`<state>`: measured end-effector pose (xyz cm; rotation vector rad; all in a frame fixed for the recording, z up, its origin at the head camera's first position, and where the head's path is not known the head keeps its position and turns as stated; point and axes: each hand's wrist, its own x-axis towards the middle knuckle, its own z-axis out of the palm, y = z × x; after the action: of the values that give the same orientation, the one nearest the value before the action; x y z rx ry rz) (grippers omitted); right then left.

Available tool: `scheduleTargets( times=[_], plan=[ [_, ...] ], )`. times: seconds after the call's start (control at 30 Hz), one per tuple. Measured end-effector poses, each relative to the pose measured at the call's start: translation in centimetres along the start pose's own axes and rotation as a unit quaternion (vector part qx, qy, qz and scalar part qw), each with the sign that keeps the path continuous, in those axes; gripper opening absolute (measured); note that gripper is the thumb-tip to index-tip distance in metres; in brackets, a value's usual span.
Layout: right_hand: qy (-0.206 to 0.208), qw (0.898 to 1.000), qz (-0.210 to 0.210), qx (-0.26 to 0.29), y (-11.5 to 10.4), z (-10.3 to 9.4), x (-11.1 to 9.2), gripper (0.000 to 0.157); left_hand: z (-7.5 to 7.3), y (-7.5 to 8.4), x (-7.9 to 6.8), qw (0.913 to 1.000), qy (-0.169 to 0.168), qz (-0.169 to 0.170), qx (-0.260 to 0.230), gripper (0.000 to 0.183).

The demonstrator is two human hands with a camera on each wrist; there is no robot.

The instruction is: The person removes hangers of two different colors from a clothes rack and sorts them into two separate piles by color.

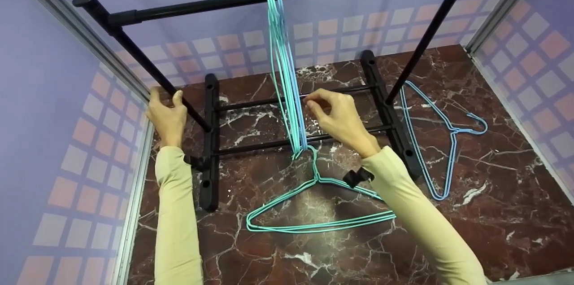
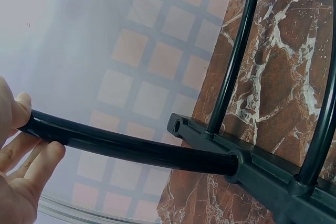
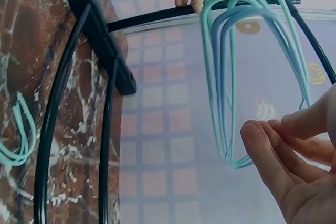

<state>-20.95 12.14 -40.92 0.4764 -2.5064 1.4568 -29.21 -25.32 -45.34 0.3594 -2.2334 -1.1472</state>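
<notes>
Several wire hangers [image 1: 279, 29], teal and blue, hang bunched from the top bar [image 1: 206, 3] of a black garment rack, with their triangles hanging edge-on. My left hand [image 1: 166, 114] is at the rack's left upright pole [image 1: 141, 60]. In the left wrist view, the left thumb and fingers [image 2: 44, 163] close round that pole [image 2: 131, 148]. Just right of the hanging bunch is my right hand [image 1: 338, 116], its fingers loosely bent. Nothing shows between its thumb and fingertips in the right wrist view, where the hand [image 3: 294, 161] overlaps the bunch [image 3: 228, 156].
Teal hangers [image 1: 317, 178] lie stacked on the marbled floor [image 1: 305, 260] in front of the rack. Blue hangers [image 1: 452, 131] lie beyond its right foot [image 1: 390, 119]. The left foot [image 1: 210, 186] stands close to the left wall panel [image 1: 85, 164]. Another panel rises behind the rack.
</notes>
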Motion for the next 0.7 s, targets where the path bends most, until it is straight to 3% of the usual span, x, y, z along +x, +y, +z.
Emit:
scheduleTargets(
  times=[0.33, 0.7],
  plan=[
    [0.027, 0.999, 0.01, 0.039, -1.6, 0.7, 1.2, 0.024, 0.1, -0.3, 0.2, 0.9997, 0.01, 0.024, -0.002, 0.026],
    [0.036, 0.999, -0.006, 0.009, -2.4, 1.1, 1.5, 0.013, 0.1, -0.5, 0.1, 0.9999, 0.01, 0.011, -0.003, 0.025]
  ],
)
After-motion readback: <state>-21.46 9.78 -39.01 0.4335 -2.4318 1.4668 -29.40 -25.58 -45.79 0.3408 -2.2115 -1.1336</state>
